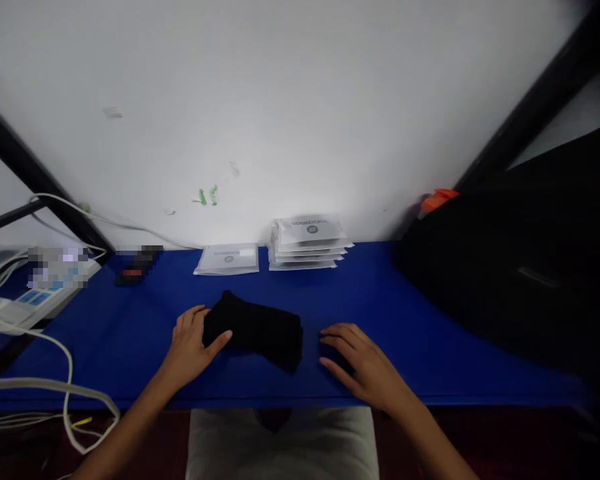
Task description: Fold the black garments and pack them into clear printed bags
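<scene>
Black folded cloth (pixel 258 329) flat on blue table (pixel 420 333), left hand (pixel 193 343) touching.

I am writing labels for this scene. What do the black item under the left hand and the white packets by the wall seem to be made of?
The black folded item looks like soft matte cloth, probably knitted: it sags and shows no shine. The left hand rests on its end. The white packets look like smooth, thin plastic pouches with a slight sheen and printed marks; paper cannot be ruled out.
</scene>
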A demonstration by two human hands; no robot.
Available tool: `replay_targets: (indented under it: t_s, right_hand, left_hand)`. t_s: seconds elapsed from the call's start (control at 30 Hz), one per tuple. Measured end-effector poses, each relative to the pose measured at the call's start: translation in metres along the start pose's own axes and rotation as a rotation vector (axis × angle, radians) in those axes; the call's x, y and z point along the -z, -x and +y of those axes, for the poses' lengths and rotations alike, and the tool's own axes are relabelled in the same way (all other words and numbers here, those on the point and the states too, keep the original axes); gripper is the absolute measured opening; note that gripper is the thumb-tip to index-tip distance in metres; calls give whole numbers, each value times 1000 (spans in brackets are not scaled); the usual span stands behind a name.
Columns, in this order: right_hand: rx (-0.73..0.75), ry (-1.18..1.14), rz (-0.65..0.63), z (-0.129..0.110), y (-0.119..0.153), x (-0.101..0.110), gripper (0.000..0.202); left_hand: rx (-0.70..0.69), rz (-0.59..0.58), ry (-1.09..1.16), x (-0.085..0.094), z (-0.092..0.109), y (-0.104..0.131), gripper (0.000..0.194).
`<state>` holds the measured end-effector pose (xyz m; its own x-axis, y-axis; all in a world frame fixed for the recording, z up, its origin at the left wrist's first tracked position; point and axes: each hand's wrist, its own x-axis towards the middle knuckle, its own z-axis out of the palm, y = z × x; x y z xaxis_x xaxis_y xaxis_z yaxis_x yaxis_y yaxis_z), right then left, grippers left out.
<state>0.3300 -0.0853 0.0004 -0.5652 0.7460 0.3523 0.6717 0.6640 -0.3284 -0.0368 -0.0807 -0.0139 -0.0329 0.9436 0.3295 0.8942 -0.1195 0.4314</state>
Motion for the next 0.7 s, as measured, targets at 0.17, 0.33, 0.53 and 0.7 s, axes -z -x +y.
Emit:
replay_targets:
  t_s: [0.17,0.33,0.53,0.7]
  right_hand:
    - [1,18,11,0,1,-1,23]
    - [10,33,17,1,0,-2,23]
    - [25,24,13,1,1,0,22]
    - [99,-9,-41,-11,-11,1,40]
  left_hand:
    - [126,-85,84,4,9,-4,33]
    - [110,188,249,11,33,-18,19]
    - [-610,20,287,6,66,-15,20]
    - [-796,-440,258,1,86,0,43]
